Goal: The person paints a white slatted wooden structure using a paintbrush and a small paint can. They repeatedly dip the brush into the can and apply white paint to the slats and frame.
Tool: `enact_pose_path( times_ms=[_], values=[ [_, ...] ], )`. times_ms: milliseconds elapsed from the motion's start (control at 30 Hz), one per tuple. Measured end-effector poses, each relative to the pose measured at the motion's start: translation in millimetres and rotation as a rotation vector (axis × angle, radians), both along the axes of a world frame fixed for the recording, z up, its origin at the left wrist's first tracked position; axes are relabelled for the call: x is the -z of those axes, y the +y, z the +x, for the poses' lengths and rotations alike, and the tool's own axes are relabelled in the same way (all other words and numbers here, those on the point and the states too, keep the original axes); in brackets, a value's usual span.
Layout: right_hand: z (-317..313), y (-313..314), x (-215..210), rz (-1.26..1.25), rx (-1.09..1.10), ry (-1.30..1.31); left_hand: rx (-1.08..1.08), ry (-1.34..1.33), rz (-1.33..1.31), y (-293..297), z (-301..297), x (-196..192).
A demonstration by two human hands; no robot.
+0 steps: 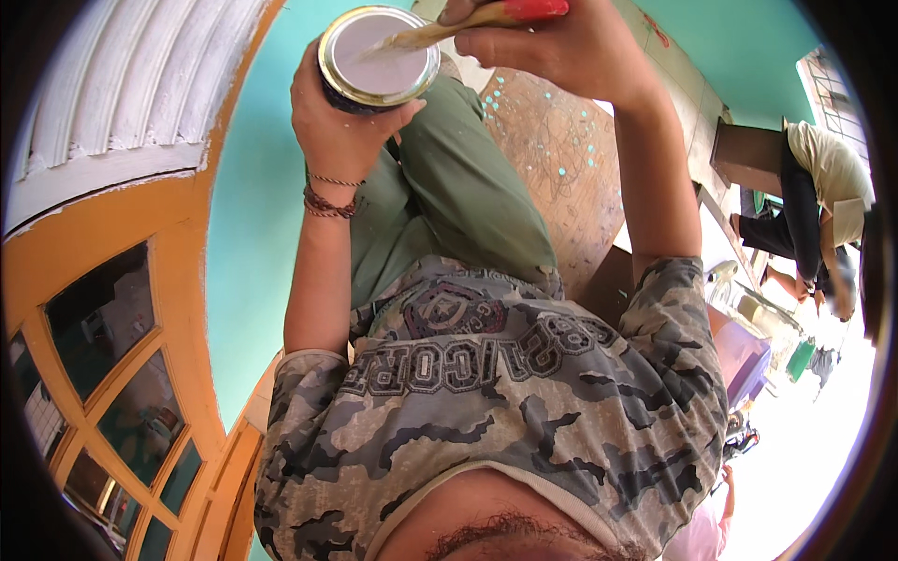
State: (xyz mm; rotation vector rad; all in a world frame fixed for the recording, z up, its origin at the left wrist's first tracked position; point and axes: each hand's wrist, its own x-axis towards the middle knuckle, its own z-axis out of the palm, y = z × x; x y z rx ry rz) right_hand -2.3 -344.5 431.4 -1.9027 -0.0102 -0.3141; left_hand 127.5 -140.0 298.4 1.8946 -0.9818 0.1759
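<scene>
My left hand (pixel 329 140) is closed around an open round paint can (pixel 376 97) at the top of the view. Pale greyish-lilac paint (pixel 369 42) shows inside its metal rim. My right hand (pixel 561 51) grips a paintbrush (pixel 477 21) with a red-ended handle, held slantwise. The brush's light bristles reach over the can's mouth, and their tip meets or nearly meets the paint. Part of my right hand's fingers is cut off by the top edge.
A turquoise wall (pixel 267 187) rises at my left, beside an orange window frame (pixel 178 234) and white louvred slats (pixel 112 93). Beneath my right arm lies a brown board (pixel 543 140) with turquoise spots. At the far right a person (pixel 828 178) bends over; another person's pink sleeve (pixel 702 533) shows lower down.
</scene>
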Motion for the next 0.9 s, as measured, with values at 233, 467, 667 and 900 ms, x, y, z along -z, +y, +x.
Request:
enact_pose_path(
  times_ms=[233, 467, 667, 900],
  values=[
    [-14.0, -5.0, -9.7, -0.216, -0.066, 0.152, 0.037, 0.021, -0.016, 7.2, -4.8, -8.5],
    [-32.1, 1.9, -28.5, 0.011, 0.041, 0.125, 0.045, 0.06, -0.144, 14.7, -12.0, -14.5],
    [-17.0, -2.8, -6.1, 0.136, 0.152, 0.149, 0.052, 0.02, -0.238, -14.0, -1.7, -10.2],
    [-23.3, -5.3, 2.4, -0.028, 0.327, 0.082, 0.026, 0.0, -0.263, -10.7, 2.5, 2.0]
  ],
)
